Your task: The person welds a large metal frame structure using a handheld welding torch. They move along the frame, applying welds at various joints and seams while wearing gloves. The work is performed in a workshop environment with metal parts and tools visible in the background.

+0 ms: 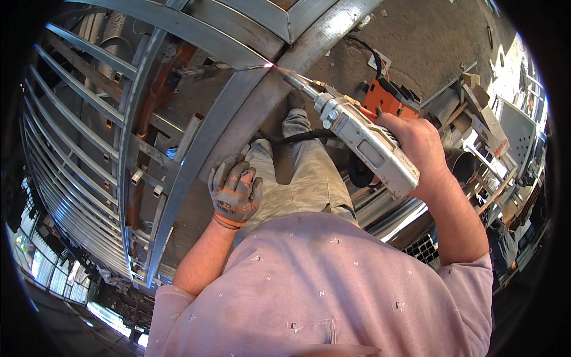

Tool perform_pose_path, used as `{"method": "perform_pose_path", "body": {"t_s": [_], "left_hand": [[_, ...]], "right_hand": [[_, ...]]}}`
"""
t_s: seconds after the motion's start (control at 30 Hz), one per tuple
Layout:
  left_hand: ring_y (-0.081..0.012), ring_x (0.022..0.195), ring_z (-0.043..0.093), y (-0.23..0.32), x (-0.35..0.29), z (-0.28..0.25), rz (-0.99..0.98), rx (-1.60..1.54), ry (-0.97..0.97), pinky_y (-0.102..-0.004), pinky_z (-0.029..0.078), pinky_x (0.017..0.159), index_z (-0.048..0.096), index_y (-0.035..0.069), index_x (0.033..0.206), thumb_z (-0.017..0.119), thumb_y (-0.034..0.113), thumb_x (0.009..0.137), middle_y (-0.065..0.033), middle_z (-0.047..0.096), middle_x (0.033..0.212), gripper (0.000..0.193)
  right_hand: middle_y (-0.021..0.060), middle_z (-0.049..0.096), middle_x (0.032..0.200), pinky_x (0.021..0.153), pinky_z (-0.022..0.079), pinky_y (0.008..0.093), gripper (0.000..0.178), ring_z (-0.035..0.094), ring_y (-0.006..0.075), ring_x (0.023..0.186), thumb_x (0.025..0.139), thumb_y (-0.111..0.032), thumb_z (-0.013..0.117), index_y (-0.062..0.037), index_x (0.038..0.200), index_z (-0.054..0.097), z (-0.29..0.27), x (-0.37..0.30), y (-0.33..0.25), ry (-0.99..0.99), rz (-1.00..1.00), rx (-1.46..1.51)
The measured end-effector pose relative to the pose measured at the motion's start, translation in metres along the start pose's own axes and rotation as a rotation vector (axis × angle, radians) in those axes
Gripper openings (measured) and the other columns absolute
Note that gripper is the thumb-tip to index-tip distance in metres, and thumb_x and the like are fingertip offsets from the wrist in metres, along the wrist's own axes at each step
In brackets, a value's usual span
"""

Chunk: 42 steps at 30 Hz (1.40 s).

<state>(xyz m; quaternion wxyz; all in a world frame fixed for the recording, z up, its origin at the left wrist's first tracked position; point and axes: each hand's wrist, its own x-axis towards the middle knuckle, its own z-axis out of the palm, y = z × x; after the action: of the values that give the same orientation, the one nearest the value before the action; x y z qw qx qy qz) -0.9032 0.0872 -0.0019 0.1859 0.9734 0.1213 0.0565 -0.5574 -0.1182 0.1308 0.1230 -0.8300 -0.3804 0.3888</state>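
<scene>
Silver torch (pixel 372 143) held at a glowing joint (pixel 272 65) in a steel frame (pixel 238 104)

The right hand (pixel 419 143), bare, is closed around the body of the torch, its thumb lying along the near side; the other fingers are mostly hidden behind the casing. The torch slants up and to the left, and its narrow nozzle (pixel 297 81) ends just beside a small pinkish-white glow where several steel members meet. Whether the tip touches the metal cannot be told.

The left hand (pixel 235 193) wears a work glove (grey, with orange patches and an orange cuff). Its fingers are loosely bent and slightly spread, close to the edge of the frame; whether they rest on it is unclear. It lies well apart from the torch and the glow.

On the left, long curved rails (pixel 89 97) run side by side. Below the joint, the person's light trousers (pixel 297 163) show, with a dark hose (pixel 309 135) crossing them, and the pink patterned shirt (pixel 321 279) fills the lower middle. Beyond the torch, an orange machine (pixel 380 95) sits on the grimy floor (pixel 434 35). Farther right lies a jumble of offcuts (pixel 488 128).
</scene>
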Motion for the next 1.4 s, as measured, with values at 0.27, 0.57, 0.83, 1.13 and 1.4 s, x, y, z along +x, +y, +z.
{"method": "perform_pose_path", "body": {"t_s": [0.27, 0.57, 0.83, 1.13, 1.4], "left_hand": [[-0.0361, 0.133, 0.062, -0.001, 0.000, -0.002, -0.017, -0.056, -0.020, -0.0566, 0.042, 0.118, 0.078, 0.015, 0.108, 0.084, 0.024, 0.084, -0.0057, 0.075, 0.125, 0.027], [-0.0409, 0.132, 0.064, 0.002, 0.016, -0.045, -0.029, -0.230, -0.134, -0.0578, 0.049, 0.116, 0.074, 0.012, 0.110, 0.085, 0.020, 0.079, -0.0107, 0.074, 0.123, 0.033], [-0.0412, 0.121, 0.070, -0.023, -0.025, -0.107, -0.165, -0.185, 0.052, -0.0533, 0.056, 0.108, 0.072, 0.009, 0.112, 0.085, 0.015, 0.082, -0.0131, 0.076, 0.117, 0.033], [-0.0398, 0.113, 0.071, -0.078, -0.119, -0.133, -0.377, -0.286, 0.188, -0.0519, 0.057, 0.102, 0.072, 0.010, 0.108, 0.086, 0.010, 0.079, -0.0133, 0.075, 0.112, 0.032], [-0.0422, 0.112, 0.072, -0.127, -0.192, -0.142, -0.511, -0.458, 0.253, -0.0503, 0.057, 0.100, 0.071, 0.005, 0.110, 0.081, 0.002, 0.081, -0.0184, 0.075, 0.118, 0.031]], "right_hand": [[0.0202, 0.078, 0.094, 0.082, 0.059, 0.0506, 0.050, 0.075, 0.0445, 0.095, 0.071, -0.021, 0.085, -0.0080, 0.117, 0.074, -0.007, -0.009, 0.005, -0.023, 0.046, 0.069], [0.0207, 0.077, 0.090, 0.081, 0.059, 0.0408, 0.035, 0.078, 0.0403, 0.088, 0.080, -0.008, 0.082, -0.0005, 0.113, 0.072, -0.041, -0.051, 0.010, 0.133, 0.099, 0.250], [0.0007, 0.070, 0.093, 0.075, 0.054, 0.0292, 0.021, 0.067, 0.0123, 0.085, 0.098, -0.002, 0.077, -0.0042, 0.118, 0.073, -0.113, -0.074, -0.005, 0.392, 0.068, 0.616], [-0.0007, 0.066, 0.086, 0.065, 0.045, 0.0245, 0.032, 0.059, 0.0068, 0.073, 0.091, -0.008, 0.082, -0.0027, 0.122, 0.072, -0.239, -0.055, -0.172, 0.308, 0.180, 0.331], [0.0107, 0.079, 0.105, 0.088, 0.061, 0.0373, 0.053, 0.075, 0.0215, 0.094, 0.085, -0.016, 0.091, -0.0021, 0.132, 0.072, -0.150, 0.078, -0.272, -0.258, 0.274, -0.276]]}}
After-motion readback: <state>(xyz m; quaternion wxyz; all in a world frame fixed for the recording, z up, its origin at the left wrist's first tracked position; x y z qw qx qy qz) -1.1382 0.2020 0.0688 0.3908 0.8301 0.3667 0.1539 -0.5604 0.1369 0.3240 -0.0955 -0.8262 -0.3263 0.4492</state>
